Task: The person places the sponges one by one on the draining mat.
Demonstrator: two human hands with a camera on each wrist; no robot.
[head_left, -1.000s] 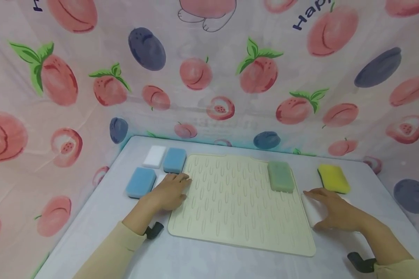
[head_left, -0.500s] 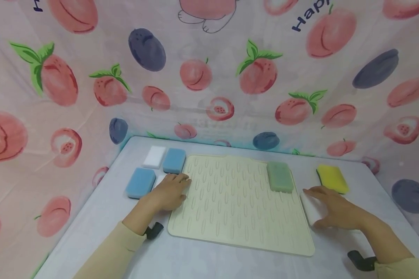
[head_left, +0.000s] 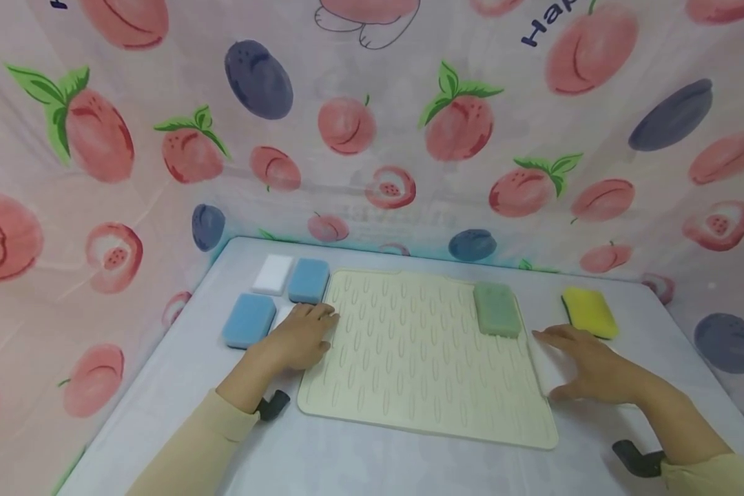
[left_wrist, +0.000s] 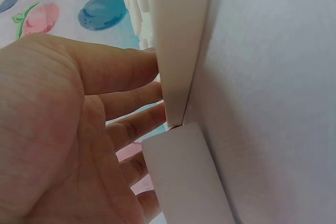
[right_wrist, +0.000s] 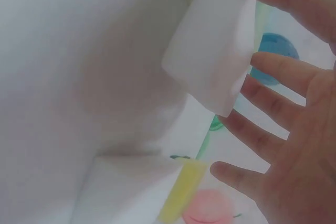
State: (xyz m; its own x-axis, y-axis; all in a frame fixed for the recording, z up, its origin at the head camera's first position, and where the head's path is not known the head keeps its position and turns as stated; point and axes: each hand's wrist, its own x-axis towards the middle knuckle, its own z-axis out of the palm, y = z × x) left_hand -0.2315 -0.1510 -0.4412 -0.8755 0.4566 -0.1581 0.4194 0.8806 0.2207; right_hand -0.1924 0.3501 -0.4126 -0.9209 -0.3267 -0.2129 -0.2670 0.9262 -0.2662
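A cream ribbed mat [head_left: 421, 365] lies in the middle of the table. My left hand [head_left: 300, 337] rests at its left edge, with fairly straight fingers and the thumb touching that edge in the left wrist view. A white sponge block [left_wrist: 184, 177] sits beside those fingers, mostly covered by the hand in the head view. At the mat's right edge, my right hand [head_left: 595, 365] spreads over another white sponge block [head_left: 548, 365]. In the right wrist view, thumb and forefinger touch this block [right_wrist: 210, 51]; the other fingers stretch past it. A green sponge [head_left: 497, 310] lies on the mat's upper right.
Two blue sponges [head_left: 248, 320] and a white one [head_left: 273, 274] lie at the left. A yellow sponge [head_left: 589, 312] is beyond my right hand, and in the right wrist view a further white block [right_wrist: 126, 190] lies near it. Patterned cloth [head_left: 347, 186] rises behind the table.
My right hand and the white block under it have shifted slightly left toward the mat. My left hand stays at the mat's left edge. The head view has tilted a little.
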